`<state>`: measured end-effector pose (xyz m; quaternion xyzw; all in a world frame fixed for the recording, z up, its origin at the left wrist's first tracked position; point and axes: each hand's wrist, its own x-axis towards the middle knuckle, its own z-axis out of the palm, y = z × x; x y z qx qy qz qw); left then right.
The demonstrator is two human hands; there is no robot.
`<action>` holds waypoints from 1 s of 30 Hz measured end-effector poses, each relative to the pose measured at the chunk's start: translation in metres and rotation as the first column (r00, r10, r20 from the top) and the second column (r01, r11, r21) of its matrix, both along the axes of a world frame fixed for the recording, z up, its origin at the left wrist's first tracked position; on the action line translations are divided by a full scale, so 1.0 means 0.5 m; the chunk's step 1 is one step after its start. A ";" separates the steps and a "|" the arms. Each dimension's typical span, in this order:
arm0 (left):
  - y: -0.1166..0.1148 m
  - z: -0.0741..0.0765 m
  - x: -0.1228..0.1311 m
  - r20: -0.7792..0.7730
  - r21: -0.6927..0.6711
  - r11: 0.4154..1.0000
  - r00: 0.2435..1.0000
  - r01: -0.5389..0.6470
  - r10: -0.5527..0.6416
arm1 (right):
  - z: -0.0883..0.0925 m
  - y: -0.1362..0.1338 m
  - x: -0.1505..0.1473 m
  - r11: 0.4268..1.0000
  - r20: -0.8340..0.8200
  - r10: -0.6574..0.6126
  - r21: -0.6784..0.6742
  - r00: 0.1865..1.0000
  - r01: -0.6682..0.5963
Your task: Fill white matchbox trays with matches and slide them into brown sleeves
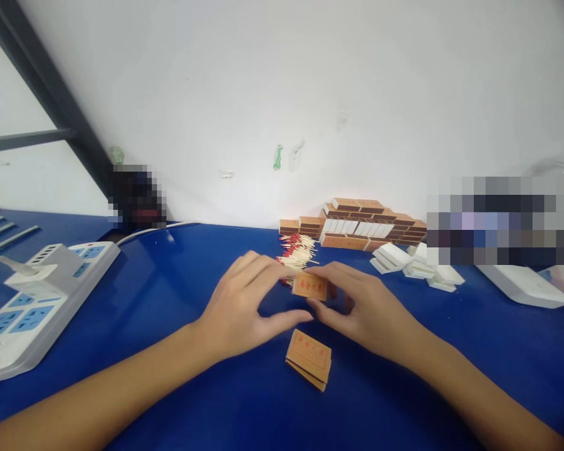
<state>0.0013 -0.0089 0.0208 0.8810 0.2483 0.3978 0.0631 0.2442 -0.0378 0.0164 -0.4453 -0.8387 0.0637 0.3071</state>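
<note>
A small tan matchbox sleeve (311, 285) with red printed characters is pinched between the thumb and fingers of my right hand (369, 300). My left hand (251, 297) reaches to the sleeve's upper left edge, its thumb stretched out apart below. Whether its fingertips touch the sleeve I cannot tell. Just nearer to me, flattened matchbox sleeves (309, 354) lie one on another on the blue tabletop. Behind the hands is a pile of red-tipped matches (297, 250), partly hidden by the fingers.
Against the wall stands a stack of matchboxes (357, 241). Several white inner trays (392, 257) lie in a heap to its right. A white power strip (75, 300) with a plugged-in charger (32, 279) sits at left. A white box-like object (521, 285) rests at far right.
</note>
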 end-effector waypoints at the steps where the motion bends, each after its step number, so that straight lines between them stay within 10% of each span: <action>1: 0.007 0.002 -0.004 -0.027 0.030 0.999 0.999 -0.022 0.023 | 0.001 -0.002 -0.002 0.999 -0.003 0.025 -0.020 1.000 -0.025; 11: 0.034 -0.013 -0.010 0.001 -0.055 0.998 0.999 0.037 -0.037 | -0.003 -0.006 -0.016 0.974 -0.243 -0.024 -0.223 0.970 -0.032; 20: 0.033 -0.004 -0.010 0.128 -0.024 0.995 0.987 -0.094 0.097 | 0.010 -0.027 -0.053 0.780 -0.618 -0.335 -0.605 0.711 -0.159; 24: 0.032 -0.008 -0.007 0.116 -0.039 0.995 0.988 -0.094 0.098 | 0.015 -0.026 -0.049 0.830 -0.670 -0.406 -0.554 0.621 -0.055; 30: 0.027 -0.012 -0.003 0.117 -0.067 0.996 0.991 -0.059 0.067 | 0.014 -0.026 -0.052 0.727 -0.615 -0.376 -0.659 0.693 -0.191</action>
